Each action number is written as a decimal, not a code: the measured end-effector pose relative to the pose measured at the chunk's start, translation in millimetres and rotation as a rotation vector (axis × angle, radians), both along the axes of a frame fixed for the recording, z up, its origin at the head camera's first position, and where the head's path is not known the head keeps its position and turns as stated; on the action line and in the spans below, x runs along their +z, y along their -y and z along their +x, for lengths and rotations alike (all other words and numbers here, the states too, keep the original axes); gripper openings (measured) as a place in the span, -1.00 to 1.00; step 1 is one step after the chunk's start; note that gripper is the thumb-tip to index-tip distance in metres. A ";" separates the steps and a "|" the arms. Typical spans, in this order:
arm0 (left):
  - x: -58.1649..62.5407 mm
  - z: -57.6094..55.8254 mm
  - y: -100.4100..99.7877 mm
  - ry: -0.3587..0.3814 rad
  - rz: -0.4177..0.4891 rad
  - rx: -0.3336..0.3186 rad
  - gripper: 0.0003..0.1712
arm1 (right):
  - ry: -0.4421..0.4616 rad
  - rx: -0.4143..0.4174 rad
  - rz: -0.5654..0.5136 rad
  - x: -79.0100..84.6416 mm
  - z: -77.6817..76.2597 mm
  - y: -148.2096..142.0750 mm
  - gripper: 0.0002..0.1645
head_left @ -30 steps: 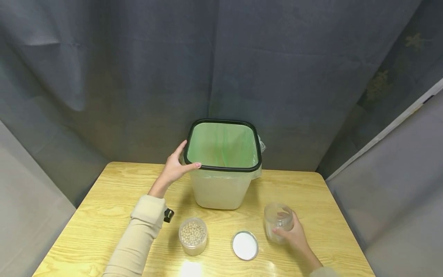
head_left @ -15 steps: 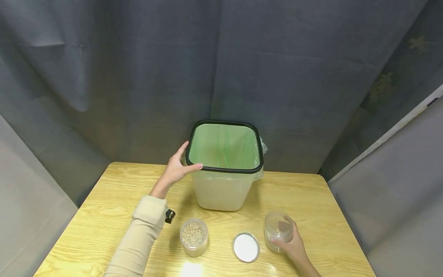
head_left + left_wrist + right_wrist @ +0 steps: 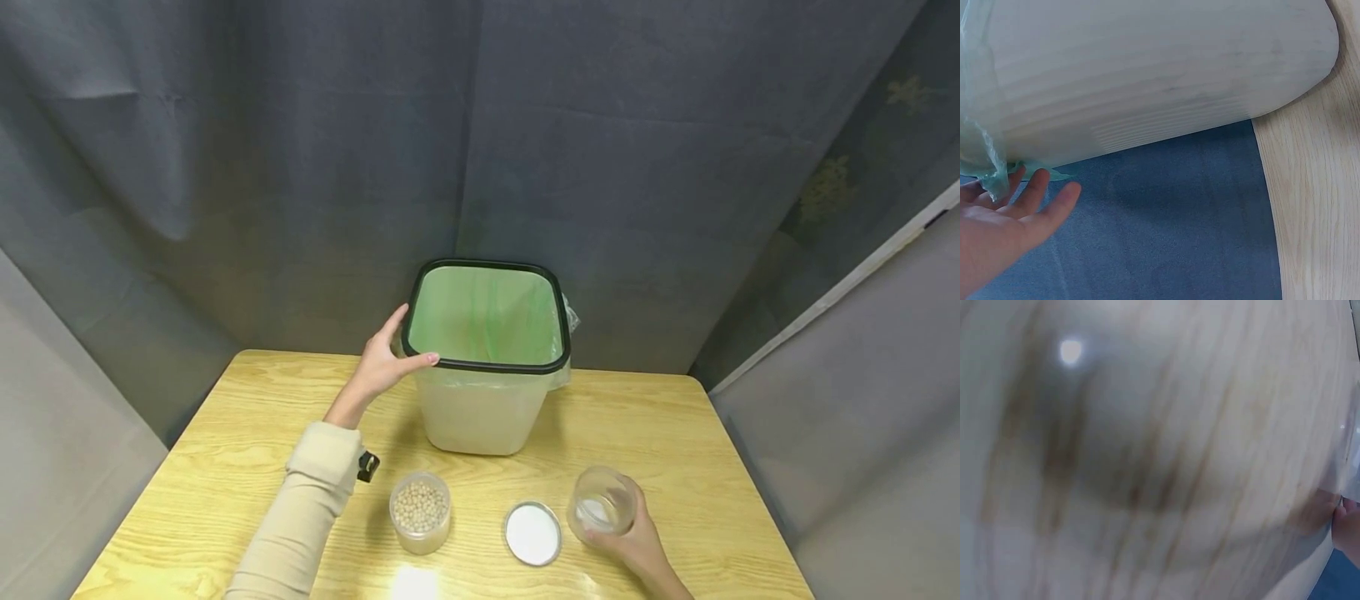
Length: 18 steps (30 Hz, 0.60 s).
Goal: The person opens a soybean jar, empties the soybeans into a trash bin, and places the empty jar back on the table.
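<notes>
- Right of the white lid, the clear jar has tipped since a moment ago; I judge it's being handled, not put aside.
- I see its mouth turned toward my head view, long axis foreshortened.
- Right hand grips it.
- Left hand, fingers extended, touches the black-rimmed bin.
</notes>
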<state>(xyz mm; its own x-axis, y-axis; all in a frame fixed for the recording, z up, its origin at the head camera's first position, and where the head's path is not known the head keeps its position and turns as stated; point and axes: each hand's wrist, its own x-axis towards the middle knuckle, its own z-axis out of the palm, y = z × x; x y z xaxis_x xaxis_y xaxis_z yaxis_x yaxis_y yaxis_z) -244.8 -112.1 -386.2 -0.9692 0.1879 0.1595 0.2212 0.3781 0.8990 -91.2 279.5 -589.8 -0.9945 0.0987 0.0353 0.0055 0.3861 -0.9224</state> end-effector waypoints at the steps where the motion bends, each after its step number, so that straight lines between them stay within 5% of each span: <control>1: 0.3 -0.1 0.0 -0.002 0.000 0.000 0.10 | 0.004 0.003 -0.006 -0.2 0.3 -0.1 0.28; 9: 1.6 -0.7 -1.0 -0.001 0.000 0.002 0.10 | 0.001 0.027 0.059 3.4 1.6 -5.5 0.46; 18: 1.2 -1.1 -2.6 -0.001 -0.002 0.002 0.10 | -0.269 0.037 0.118 39.2 3.8 -4.5 0.21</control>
